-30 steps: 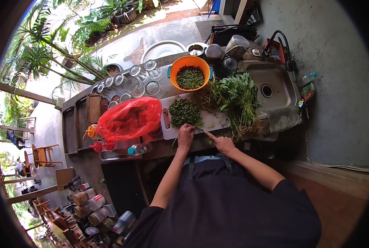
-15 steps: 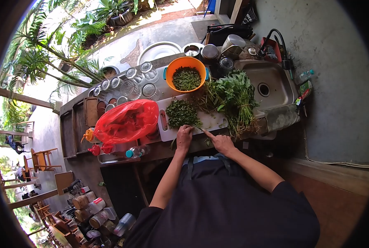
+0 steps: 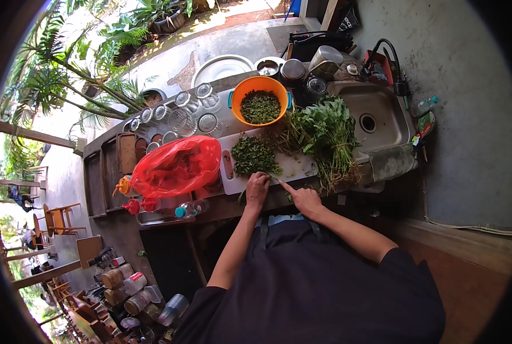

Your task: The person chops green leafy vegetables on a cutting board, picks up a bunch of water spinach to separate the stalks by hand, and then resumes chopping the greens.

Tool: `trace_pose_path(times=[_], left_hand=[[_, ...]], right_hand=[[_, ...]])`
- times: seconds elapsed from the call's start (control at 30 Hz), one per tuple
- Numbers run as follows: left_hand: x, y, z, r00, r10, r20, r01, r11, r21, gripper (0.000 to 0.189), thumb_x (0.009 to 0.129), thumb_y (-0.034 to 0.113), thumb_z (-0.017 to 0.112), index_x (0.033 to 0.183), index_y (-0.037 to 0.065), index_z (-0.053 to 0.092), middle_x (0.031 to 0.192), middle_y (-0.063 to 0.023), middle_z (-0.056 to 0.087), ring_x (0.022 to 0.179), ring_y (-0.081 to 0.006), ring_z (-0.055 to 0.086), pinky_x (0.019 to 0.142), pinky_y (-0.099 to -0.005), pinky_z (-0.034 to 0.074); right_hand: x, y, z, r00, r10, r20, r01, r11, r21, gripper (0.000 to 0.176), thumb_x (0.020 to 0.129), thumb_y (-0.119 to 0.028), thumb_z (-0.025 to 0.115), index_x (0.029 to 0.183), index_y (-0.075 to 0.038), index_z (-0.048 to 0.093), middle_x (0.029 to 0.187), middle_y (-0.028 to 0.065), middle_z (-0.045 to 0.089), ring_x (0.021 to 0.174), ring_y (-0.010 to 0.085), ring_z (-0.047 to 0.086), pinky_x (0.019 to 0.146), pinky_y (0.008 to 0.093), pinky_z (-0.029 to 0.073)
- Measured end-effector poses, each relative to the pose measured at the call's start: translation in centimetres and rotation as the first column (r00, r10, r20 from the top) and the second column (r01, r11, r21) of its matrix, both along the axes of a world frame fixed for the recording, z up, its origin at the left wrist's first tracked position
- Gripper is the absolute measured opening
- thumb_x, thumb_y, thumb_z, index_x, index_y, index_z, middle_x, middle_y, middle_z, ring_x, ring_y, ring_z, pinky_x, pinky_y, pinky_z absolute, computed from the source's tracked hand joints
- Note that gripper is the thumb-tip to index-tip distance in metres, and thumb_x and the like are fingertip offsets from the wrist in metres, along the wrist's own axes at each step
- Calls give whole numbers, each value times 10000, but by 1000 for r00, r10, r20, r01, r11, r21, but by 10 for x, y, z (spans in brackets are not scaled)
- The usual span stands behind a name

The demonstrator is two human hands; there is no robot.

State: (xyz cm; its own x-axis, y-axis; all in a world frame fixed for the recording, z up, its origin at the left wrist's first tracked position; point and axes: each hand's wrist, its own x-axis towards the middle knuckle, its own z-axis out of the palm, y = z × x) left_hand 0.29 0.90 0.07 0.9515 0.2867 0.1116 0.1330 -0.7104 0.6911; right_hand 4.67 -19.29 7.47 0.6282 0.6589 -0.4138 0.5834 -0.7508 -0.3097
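On the white cutting board [image 3: 293, 166] lies a heap of chopped greens [image 3: 252, 155]. My left hand [image 3: 258, 187], fingers closed, pinches leafy green stems [image 3: 274, 170] at the board's near edge. Close by on the right, my right hand [image 3: 305, 200] is closed around a knife, its index finger stretched along the top; the handle is hidden in the palm and little of the blade shows. A big bunch of leafy greens [image 3: 330, 135] with roots lies across the board's right end. Behind the board stands an orange basin [image 3: 243, 86] holding more chopped greens.
Left of the board sit a red plastic bag [image 3: 176, 166], a bottle with a blue cap [image 3: 188, 210] and several upturned glasses [image 3: 209, 124]. A steel sink [image 3: 376, 109] is on the right, with a cloth [image 3: 391, 164] on its front edge. Pots [image 3: 292, 71] stand at the back.
The view has shifted very slightly. Both hands stay in nearly the same place by the board's near edge, with the left still on the stems.
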Motion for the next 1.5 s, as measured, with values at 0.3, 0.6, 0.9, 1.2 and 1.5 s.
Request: trace_pose_path(times=[0.3, 0.6, 0.9, 1.2, 1.5], left_hand=[[2, -5, -2, 998, 67, 15, -66, 997, -30, 130, 798, 48, 705, 914, 21, 755, 961, -114, 692, 945, -304, 658, 859, -406, 521], [2, -5, -3, 994, 104, 16, -104, 995, -3, 77, 799, 52, 737, 869, 22, 750, 940, -113, 665, 952, -308, 613, 859, -405, 503], [-1, -4, -4, 992, 123, -15, -123, 992, -26, 126, 811, 58, 727, 928, 38, 770, 929, -126, 671, 931, -318, 627, 838, -414, 506], [2, -3, -9, 992, 123, 9, -122, 991, -62, 83, 825, 67, 720, 885, 25, 759, 913, -136, 689, 908, -313, 651, 825, -405, 520], [1, -5, -4, 994, 112, 7, -112, 994, 0, 85, 817, 56, 719, 886, 28, 759, 927, -116, 678, 929, -307, 645, 829, -401, 522]], right_hand=[[7, -4, -36, 999, 21, 34, -23, 996, 82, 840, 900, -92, 500, 1573, -429, 127, 746, 207, 668, 701, 412, 683, 678, 536, 562], [1, -24, -38, 999, 20, 50, -24, 997, 74, 788, 948, -127, 475, 1568, -444, 106, 740, 214, 662, 664, 422, 664, 624, 556, 549], [5, -23, -34, 992, 18, 127, -38, 987, 154, 796, 939, -132, 495, 1569, -446, 122, 740, 197, 659, 651, 415, 663, 603, 541, 548], [9, -22, -22, 988, 3, 155, -26, 990, 142, 791, 933, -126, 509, 1567, -440, 155, 710, 183, 654, 635, 397, 662, 608, 536, 550], [4, -14, -11, 997, 24, 75, -27, 999, 42, 770, 928, -99, 480, 1564, -425, 195, 754, 188, 667, 699, 390, 677, 654, 531, 553]])
